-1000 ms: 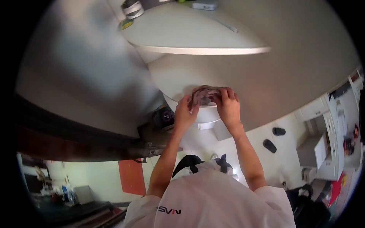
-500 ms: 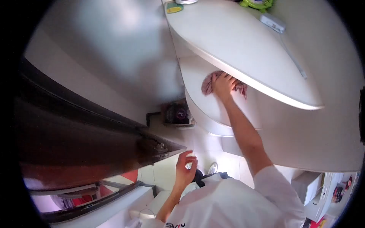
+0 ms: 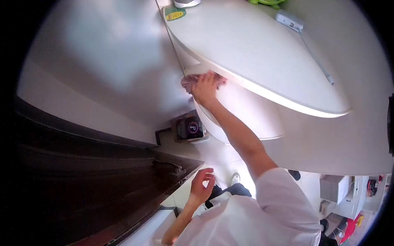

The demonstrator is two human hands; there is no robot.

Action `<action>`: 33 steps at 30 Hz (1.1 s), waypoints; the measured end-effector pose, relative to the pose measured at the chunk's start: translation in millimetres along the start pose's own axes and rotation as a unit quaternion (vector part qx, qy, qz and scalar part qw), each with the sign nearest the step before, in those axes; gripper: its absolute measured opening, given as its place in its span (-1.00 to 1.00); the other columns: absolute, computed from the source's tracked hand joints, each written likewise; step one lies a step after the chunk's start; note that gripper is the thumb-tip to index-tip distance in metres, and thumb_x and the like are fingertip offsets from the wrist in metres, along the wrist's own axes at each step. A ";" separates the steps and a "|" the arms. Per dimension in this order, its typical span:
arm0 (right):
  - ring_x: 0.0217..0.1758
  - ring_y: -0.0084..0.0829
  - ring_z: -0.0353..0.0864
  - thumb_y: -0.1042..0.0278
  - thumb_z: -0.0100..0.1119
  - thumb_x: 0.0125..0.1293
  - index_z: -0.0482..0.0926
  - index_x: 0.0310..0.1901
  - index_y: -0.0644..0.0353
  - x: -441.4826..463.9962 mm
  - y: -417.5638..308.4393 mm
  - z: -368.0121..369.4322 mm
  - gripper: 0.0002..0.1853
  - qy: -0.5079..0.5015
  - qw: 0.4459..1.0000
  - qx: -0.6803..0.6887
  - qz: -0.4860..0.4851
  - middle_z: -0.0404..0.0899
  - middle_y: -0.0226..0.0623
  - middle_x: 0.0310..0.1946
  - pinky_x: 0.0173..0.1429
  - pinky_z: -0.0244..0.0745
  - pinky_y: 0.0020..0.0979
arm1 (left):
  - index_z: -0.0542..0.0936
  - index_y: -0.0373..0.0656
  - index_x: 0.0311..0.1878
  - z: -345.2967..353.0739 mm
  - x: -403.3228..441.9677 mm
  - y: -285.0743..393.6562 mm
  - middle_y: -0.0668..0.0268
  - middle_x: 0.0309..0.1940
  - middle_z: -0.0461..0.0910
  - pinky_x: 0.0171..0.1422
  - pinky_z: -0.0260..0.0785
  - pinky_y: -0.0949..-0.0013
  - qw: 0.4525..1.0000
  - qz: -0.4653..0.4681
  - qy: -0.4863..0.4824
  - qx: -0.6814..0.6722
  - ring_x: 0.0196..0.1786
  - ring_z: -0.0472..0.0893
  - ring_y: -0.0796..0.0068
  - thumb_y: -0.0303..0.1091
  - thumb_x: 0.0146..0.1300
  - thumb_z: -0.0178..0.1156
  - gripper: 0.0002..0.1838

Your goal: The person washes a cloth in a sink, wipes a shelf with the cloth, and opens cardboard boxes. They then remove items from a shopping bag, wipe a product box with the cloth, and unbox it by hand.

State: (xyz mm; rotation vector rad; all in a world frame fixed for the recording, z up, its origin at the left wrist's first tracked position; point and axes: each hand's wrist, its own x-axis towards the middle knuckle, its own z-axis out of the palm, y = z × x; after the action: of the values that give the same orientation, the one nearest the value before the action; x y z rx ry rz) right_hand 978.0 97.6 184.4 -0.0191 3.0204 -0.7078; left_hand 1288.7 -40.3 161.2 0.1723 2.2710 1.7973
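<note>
My right hand presses a crumpled reddish-brown patterned cloth onto the lower white shelf, near its left end by the wall. Some of the cloth bunches out on both sides of my fingers. Above it, the curved upper shelf overhangs the far part of the lower one. My left hand hangs in front of my body, its fingers loosely curled with a gap to the thumb, and holds nothing visible.
On the upper shelf lie a white power strip with its cord, a green object and a green-yellow sticker. A dark box sits on the floor below. The brown door with a handle stands at left.
My right hand has slid the cloth leftward along the lower shelf toward the wall. The view has shifted a little. My left hand stays curled at about the same place.
</note>
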 end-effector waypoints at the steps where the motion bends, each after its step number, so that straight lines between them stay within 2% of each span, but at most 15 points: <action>1: 0.43 0.31 -0.11 0.05 -0.06 0.28 0.16 0.28 0.52 -22.2 19.9 16.5 -0.29 0.076 0.997 -0.008 -0.001 -0.02 0.35 0.35 0.46 -0.20 0.17 | 0.47 -0.25 0.01 1.0 3.1 -0.3 0.19 -0.13 0.55 -0.07 0.49 0.43 1.000 0.008 -0.022 -0.004 -0.17 0.62 0.44 -0.52 0.21 0.17 -0.71; 3: 0.42 0.32 -0.10 0.13 0.05 0.23 0.16 0.25 0.51 -89.5 59.0 50.2 -0.30 0.220 0.975 -0.032 -0.012 -0.04 0.34 0.35 0.44 -0.18 0.19 | 0.47 -0.24 0.01 -1.2 9.2 -1.1 0.19 -0.10 0.54 -0.07 0.48 0.42 0.999 0.016 -0.050 -0.005 -0.18 0.62 0.45 -0.51 0.22 0.16 -0.72; 7: 0.47 0.27 -0.16 0.15 0.05 0.13 0.18 0.27 0.48 -227.4 99.4 20.9 -0.26 0.175 0.973 -0.131 0.079 -0.07 0.31 0.37 0.47 -0.26 0.17 | 0.47 -0.21 0.04 -5.6 22.8 -4.8 0.22 -0.04 0.53 -0.01 0.47 0.39 0.992 0.004 -0.127 0.014 -0.11 0.61 0.47 -0.49 0.25 0.16 -0.71; 11: 0.44 0.31 -0.13 0.11 0.00 0.22 0.18 0.24 0.51 -200.1 111.3 18.7 -0.31 0.199 0.969 -0.126 0.072 -0.05 0.40 0.33 0.46 -0.24 0.18 | 0.45 -0.21 0.05 -7.2 27.4 -14.8 0.25 -0.04 0.54 0.00 0.47 0.39 0.989 -0.023 -0.144 -0.015 -0.10 0.61 0.48 -0.47 0.26 0.17 -0.71; 12: 0.31 0.36 0.03 0.16 -0.03 0.25 0.30 0.16 0.48 -159.1 120.4 22.3 -0.43 0.214 0.969 -0.125 0.010 0.17 0.28 0.19 0.39 -0.12 0.24 | 0.45 -0.21 0.06 -6.9 27.8 -15.5 0.25 -0.04 0.54 0.00 0.47 0.40 0.989 -0.034 -0.144 -0.025 -0.10 0.60 0.48 -0.47 0.27 0.16 -0.71; 14: 0.21 0.15 0.15 0.10 -0.01 0.25 0.54 -0.07 0.33 -88.9 82.1 -17.1 -0.57 0.130 0.984 -0.123 -0.017 0.29 0.14 0.04 0.23 0.11 0.10 | 0.47 -0.22 0.04 -7.3 26.9 -12.1 0.27 -0.06 0.55 -0.05 0.47 0.42 0.990 -0.047 -0.130 -0.033 -0.12 0.60 0.50 -0.48 0.25 0.16 -0.71; 16: -0.12 -0.04 0.51 0.02 -0.01 0.23 0.65 -0.25 0.12 3.6 79.1 15.0 -0.64 0.033 0.996 -0.036 -0.077 0.57 -0.06 -0.24 -0.02 0.32 0.15 | 0.48 -0.22 0.03 -4.7 31.5 -13.6 0.31 -0.09 0.56 -0.08 0.46 0.46 0.990 -0.069 -0.111 -0.051 -0.15 0.60 0.53 -0.48 0.25 0.15 -0.73; 19: -0.36 -0.30 0.61 0.04 -0.28 0.42 0.53 -0.39 0.25 18.1 33.1 -37.9 -0.52 -0.138 0.939 0.290 0.120 0.60 -0.13 -0.51 -0.19 0.52 -0.17 | 0.47 -0.19 0.05 2.1 34.6 -16.1 0.33 -0.09 0.56 -0.05 0.44 0.47 0.991 -0.085 -0.071 -0.071 -0.12 0.59 0.54 -0.48 0.28 0.15 -0.73; 20: -0.35 -0.32 0.62 0.07 -0.26 0.41 0.55 -0.38 0.22 26.3 52.1 -18.2 -0.54 -0.154 0.923 0.337 0.101 0.60 -0.13 -0.49 -0.17 0.52 -0.21 | 0.46 -0.19 0.05 2.2 34.4 -16.5 0.33 -0.09 0.56 -0.02 0.43 0.47 0.991 -0.089 -0.070 -0.076 -0.11 0.58 0.54 -0.48 0.28 0.15 -0.72; 22: -0.24 -0.29 0.62 0.14 -0.23 0.38 0.59 -0.37 0.19 3.6 76.7 -10.0 -0.60 -0.087 0.957 0.272 0.049 0.61 -0.09 -0.41 -0.08 0.50 -0.21 | 0.46 -0.19 0.06 4.8 30.6 -27.2 0.33 -0.09 0.56 -0.01 0.43 0.47 0.990 -0.088 -0.076 -0.085 -0.11 0.58 0.54 -0.48 0.28 0.15 -0.72; 24: 0.02 -0.14 0.52 0.20 -0.17 0.31 0.60 -0.23 0.21 -60.8 116.4 -16.8 -0.66 0.034 0.997 -0.067 0.025 0.56 0.03 -0.16 0.12 0.40 -0.15 | 0.46 -0.20 0.06 7.0 24.5 -24.6 0.33 -0.09 0.56 0.01 0.42 0.47 0.988 -0.088 -0.086 -0.098 -0.10 0.58 0.55 -0.47 0.29 0.15 -0.72; 25: 0.19 -0.04 0.43 0.23 -0.12 0.27 0.59 -0.10 0.25 -91.4 137.8 -21.5 -0.64 0.069 0.954 -0.290 0.022 0.50 0.11 0.02 0.26 0.32 -0.11 | 0.46 -0.20 0.06 10.8 24.0 -22.6 0.33 -0.09 0.56 0.01 0.42 0.47 0.987 -0.089 -0.093 -0.100 -0.10 0.58 0.55 -0.47 0.29 0.15 -0.72; 27: 0.36 0.11 0.18 0.27 -0.07 0.23 0.39 0.16 0.37 -157.7 191.9 -9.6 -0.50 0.279 0.948 -0.147 0.052 0.24 0.19 0.26 0.45 0.06 -0.11 | 0.45 -0.20 0.06 10.6 18.7 -21.7 0.33 -0.08 0.55 0.00 0.42 0.47 0.984 -0.087 -0.135 -0.081 -0.10 0.58 0.55 -0.48 0.28 0.16 -0.71; 30: 0.41 0.12 0.10 0.26 -0.06 0.22 0.21 0.28 0.43 -234.5 189.5 -27.5 -0.38 0.208 0.969 -0.125 0.049 0.08 0.19 0.36 0.49 -0.02 -0.11 | 0.46 -0.19 0.05 20.2 14.1 -21.6 0.33 -0.08 0.55 -0.02 0.44 0.46 0.983 -0.060 -0.159 -0.067 -0.11 0.59 0.55 -0.48 0.26 0.16 -0.71; 33: 0.34 0.11 0.19 0.35 0.02 0.18 0.32 0.20 0.38 -263.7 188.6 -30.0 -0.46 0.220 0.968 -0.110 0.049 0.25 0.13 0.26 0.42 0.10 -0.09 | 0.46 -0.19 0.04 18.5 13.1 -21.8 0.30 -0.07 0.55 -0.04 0.45 0.45 0.982 -0.050 -0.180 -0.034 -0.12 0.60 0.52 -0.47 0.25 0.17 -0.71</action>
State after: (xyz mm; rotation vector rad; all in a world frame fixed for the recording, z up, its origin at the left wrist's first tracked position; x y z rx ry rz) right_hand 1239.6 285.4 136.8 0.3227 3.4750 -0.4078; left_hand 1282.0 -25.0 134.6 0.3347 1.9298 1.6365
